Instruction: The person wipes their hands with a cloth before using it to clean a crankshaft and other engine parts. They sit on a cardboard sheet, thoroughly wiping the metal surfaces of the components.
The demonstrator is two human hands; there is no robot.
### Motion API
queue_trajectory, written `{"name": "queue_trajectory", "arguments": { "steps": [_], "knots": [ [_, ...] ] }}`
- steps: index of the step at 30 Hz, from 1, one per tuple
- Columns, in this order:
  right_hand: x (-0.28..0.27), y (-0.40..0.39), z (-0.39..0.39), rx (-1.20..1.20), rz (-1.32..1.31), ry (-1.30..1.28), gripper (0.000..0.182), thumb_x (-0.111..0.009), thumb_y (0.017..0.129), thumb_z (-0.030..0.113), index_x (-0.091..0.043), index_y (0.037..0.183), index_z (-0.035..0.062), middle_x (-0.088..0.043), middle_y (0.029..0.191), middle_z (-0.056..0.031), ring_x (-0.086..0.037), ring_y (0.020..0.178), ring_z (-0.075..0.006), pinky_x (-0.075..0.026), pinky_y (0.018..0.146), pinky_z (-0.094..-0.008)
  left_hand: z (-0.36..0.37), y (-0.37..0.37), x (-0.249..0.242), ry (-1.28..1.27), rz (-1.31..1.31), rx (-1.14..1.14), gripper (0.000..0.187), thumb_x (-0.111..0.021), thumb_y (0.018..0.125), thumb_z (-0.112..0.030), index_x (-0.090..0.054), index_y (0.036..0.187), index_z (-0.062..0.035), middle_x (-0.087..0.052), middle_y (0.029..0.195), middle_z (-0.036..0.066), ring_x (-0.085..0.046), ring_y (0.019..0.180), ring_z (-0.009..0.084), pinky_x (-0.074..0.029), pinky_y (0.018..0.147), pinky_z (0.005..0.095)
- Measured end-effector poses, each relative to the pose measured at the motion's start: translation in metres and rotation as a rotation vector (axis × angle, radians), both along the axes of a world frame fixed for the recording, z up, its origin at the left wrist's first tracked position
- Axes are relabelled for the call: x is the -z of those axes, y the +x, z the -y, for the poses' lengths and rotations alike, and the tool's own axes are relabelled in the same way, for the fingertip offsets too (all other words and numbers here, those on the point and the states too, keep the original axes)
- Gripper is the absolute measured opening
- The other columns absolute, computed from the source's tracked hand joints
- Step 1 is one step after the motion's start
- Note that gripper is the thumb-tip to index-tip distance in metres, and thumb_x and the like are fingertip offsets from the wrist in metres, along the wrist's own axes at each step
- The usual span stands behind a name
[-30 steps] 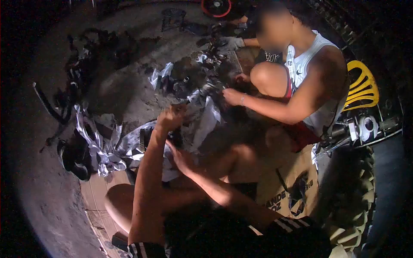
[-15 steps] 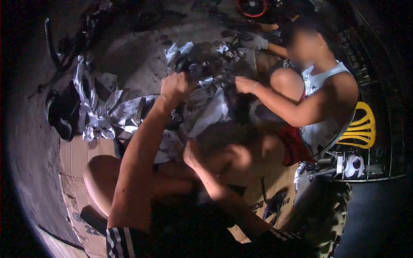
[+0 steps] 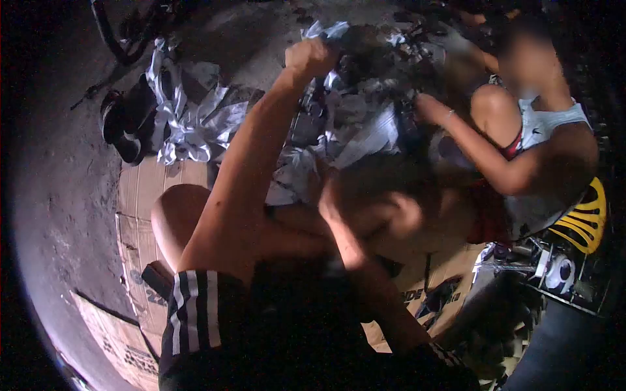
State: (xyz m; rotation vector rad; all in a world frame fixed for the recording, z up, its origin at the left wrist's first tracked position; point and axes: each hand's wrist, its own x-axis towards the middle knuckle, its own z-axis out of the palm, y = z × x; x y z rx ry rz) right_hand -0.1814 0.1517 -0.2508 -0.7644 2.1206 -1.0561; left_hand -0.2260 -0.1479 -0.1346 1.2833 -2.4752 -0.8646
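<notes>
My left hand is stretched far forward, its fingers curled into a fist beside a pale crumpled strip. What it grips, if anything, is hidden. Closer to my body, my right hand is closed and half in shadow, next to a crumpled whitish sheet; its contents cannot be made out. Between and beyond the hands lie a larger pale sheet and dark small parts that are too dim to name.
Knotted white strips and dark footwear lie on the left. Cardboard covers the floor under my legs. A co-worker sits at right, a hand near the dark parts. A yellow plastic chair stands behind.
My left hand has moved forward, further from my right hand. The view has shifted, so most things appear further right and many appear higher. Both hands remain closed.
</notes>
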Motion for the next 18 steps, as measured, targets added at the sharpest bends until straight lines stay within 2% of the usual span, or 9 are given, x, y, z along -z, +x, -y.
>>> {"name": "queue_trajectory", "arguments": {
  "steps": [2,5,8,9,11,13,15,17,18],
  "knots": [
    [-0.029,-0.002,0.009,-0.074,-0.073,0.019,0.037,-0.054,0.095,0.016,-0.056,0.127,-0.0019,-0.057,0.127,-0.0276,-0.056,0.119,-0.0342,-0.045,0.095,-0.0386,0.011,-0.006,0.005,0.034,0.03,-0.044,0.06,-0.049,0.087,-0.058,-0.07,0.106,-0.0055,-0.068,0.108,0.022,-0.064,0.105,0.0383,-0.05,0.089,0.0458],
    [0.008,-0.016,0.002,-0.122,-0.278,-0.07,0.044,-0.057,0.095,0.022,-0.052,0.132,-0.0023,-0.056,0.127,-0.0273,-0.056,0.119,-0.035,-0.043,0.099,-0.0401,0.025,-0.004,0.014,-0.087,0.013,-0.065,0.064,-0.049,0.086,-0.062,-0.07,0.108,-0.0058,-0.068,0.109,0.021,-0.063,0.107,0.0377,-0.049,0.091,0.0444],
    [-0.045,-0.018,0.017,-0.004,-0.159,-0.001,0.046,-0.057,0.096,0.023,-0.049,0.135,-0.0022,-0.055,0.129,-0.0278,-0.053,0.121,-0.0376,-0.04,0.103,-0.0408,0.044,-0.013,0.022,0.002,0.052,-0.133,0.067,-0.049,0.085,-0.064,-0.07,0.109,-0.0051,-0.068,0.11,0.021,-0.063,0.108,0.0367,-0.049,0.092,0.0436],
    [-0.044,-0.014,0.028,0.142,-0.207,-0.137,0.044,-0.055,0.097,0.02,-0.048,0.134,-0.0024,-0.053,0.132,-0.0274,-0.051,0.123,-0.039,-0.038,0.104,-0.0411,0.047,-0.01,0.025,-0.012,0.04,-0.157,0.067,-0.05,0.085,-0.064,-0.07,0.109,-0.0047,-0.068,0.11,0.021,-0.064,0.108,0.0364,-0.05,0.092,0.0435],
    [-0.077,-0.028,0.055,0.12,-0.224,-0.337,0.042,-0.056,0.097,0.019,-0.049,0.134,0.0004,-0.055,0.127,-0.0272,-0.052,0.12,-0.0401,-0.039,0.102,-0.0408,0.051,-0.011,0.028,-0.004,0.043,-0.167,0.068,-0.05,0.085,-0.064,-0.07,0.108,-0.004,-0.068,0.11,0.021,-0.064,0.107,0.0364,-0.05,0.091,0.0436],
    [-0.103,-0.042,0.088,-0.062,-0.501,-0.36,0.042,-0.056,0.096,0.017,-0.049,0.134,0.003,-0.056,0.123,-0.0253,-0.055,0.114,-0.0403,-0.041,0.099,-0.0437,0.053,-0.014,0.035,0.01,0.041,-0.173,0.068,-0.05,0.085,-0.064,-0.07,0.108,-0.0033,-0.068,0.109,0.021,-0.064,0.107,0.0365,-0.05,0.091,0.0436],
    [-0.098,-0.047,0.112,-0.12,-0.508,-0.214,0.045,-0.058,0.094,0.016,-0.048,0.137,0.0073,-0.056,0.12,-0.0236,-0.055,0.111,-0.0396,-0.042,0.098,-0.0463,0.058,-0.013,0.036,-0.046,0.056,-0.179,0.067,-0.047,0.088,-0.061,-0.067,0.105,0.0008,-0.067,0.105,0.025,-0.065,0.102,0.0398,-0.052,0.088,0.0458],
    [-0.076,-0.051,0.115,-0.438,-0.715,-0.162,0.051,-0.064,0.091,0.021,-0.048,0.138,0.0116,-0.05,0.132,-0.0221,-0.054,0.119,-0.0335,-0.043,0.098,-0.0438,0.06,-0.006,0.033,-0.05,0.092,-0.068,0.074,-0.047,0.087,-0.065,-0.059,0.122,-0.0005,-0.066,0.111,0.024,-0.064,0.105,0.0402,-0.05,0.093,0.0445],
    [-0.064,-0.051,0.116,-0.446,-0.712,-0.165,0.051,-0.064,0.091,0.021,-0.048,0.138,0.0116,-0.05,0.132,-0.0221,-0.054,0.119,-0.0335,-0.043,0.098,-0.0438,0.063,0.0,0.032,-0.049,0.095,-0.075,0.074,-0.047,0.087,-0.065,-0.059,0.122,-0.0005,-0.066,0.111,0.024,-0.064,0.105,0.0402,-0.05,0.093,0.0445]
  ]
}}
